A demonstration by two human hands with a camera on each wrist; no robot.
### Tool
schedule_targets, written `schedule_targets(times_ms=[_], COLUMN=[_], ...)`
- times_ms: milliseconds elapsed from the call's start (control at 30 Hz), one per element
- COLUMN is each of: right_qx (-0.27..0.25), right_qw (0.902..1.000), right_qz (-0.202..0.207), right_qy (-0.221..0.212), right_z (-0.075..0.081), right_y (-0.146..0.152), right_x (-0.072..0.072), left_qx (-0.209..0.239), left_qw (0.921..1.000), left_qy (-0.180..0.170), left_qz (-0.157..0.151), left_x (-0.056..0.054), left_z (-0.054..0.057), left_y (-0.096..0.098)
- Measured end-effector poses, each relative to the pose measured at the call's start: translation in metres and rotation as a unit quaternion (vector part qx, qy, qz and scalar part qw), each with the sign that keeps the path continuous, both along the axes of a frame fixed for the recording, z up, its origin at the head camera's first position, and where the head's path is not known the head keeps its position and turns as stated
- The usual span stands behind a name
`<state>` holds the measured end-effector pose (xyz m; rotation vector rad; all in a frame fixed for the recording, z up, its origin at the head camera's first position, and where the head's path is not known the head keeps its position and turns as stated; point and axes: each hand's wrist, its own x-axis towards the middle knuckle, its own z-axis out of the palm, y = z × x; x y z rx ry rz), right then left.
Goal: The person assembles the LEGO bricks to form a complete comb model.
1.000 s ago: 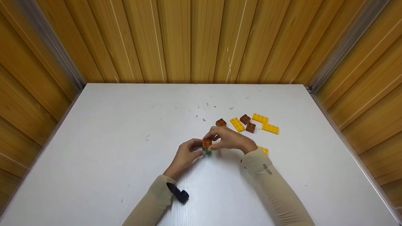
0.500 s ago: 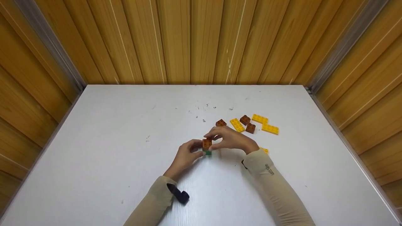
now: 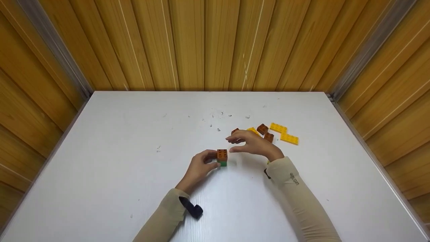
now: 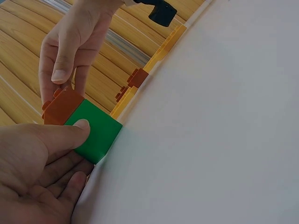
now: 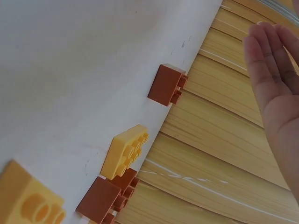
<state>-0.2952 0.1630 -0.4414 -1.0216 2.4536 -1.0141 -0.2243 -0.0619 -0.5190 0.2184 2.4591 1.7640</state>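
Observation:
My left hand (image 3: pixel 199 167) pinches a green brick (image 3: pixel 222 163) between thumb and fingers on the white table. On top of that brick sits a brown brick (image 3: pixel 222 154), studs up. In the left wrist view the thumb lies flat on the side of the green brick (image 4: pixel 102 135), and the brown brick (image 4: pixel 64 107) lines up with it. My right hand (image 3: pixel 252 143) hovers just right of the stack, fingers spread from the thumb, holding nothing. The right wrist view shows its fingers (image 5: pixel 266 60) extended and free of any brick.
Beyond the right hand lie brown bricks (image 3: pixel 262 129) and flat yellow bricks (image 3: pixel 289 138) in a loose group. In the right wrist view a lone brown brick (image 5: pixel 164 86) stands apart from a yellow brick (image 5: pixel 122 150). Wood-patterned walls (image 3: pixel 188 43) bound the table's back and sides.
My right hand has let go of the brown brick and moved up and to the right, covering part of a yellow brick. The left hand keeps its place on the green brick.

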Motion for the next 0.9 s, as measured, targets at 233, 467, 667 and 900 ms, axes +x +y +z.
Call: schedule_targets(times_ms=[233, 467, 667, 900], right_qx=[0.004, 0.017, 0.043, 0.06], right_qw=[0.9997, 0.9982, 0.9949, 0.9931], right_qz=[-0.025, -0.058, -0.09, -0.101], right_qy=[-0.005, -0.003, -0.009, 0.003], right_z=[0.002, 0.004, 0.006, 0.006], right_y=[0.012, 0.024, 0.033, 0.043], right_x=[-0.008, -0.016, -0.023, -0.03], left_qx=[-0.007, 0.002, -0.003, -0.012], left_qw=[0.9999, 1.0, 1.0, 0.9999], left_qy=[-0.007, -0.008, 0.0, -0.007], left_qz=[-0.002, -0.003, -0.004, -0.001], left_x=[0.0, -0.001, -0.001, -0.001], left_z=[-0.001, -0.001, -0.001, -0.001], left_y=[0.0, 0.0, -0.001, -0.001])
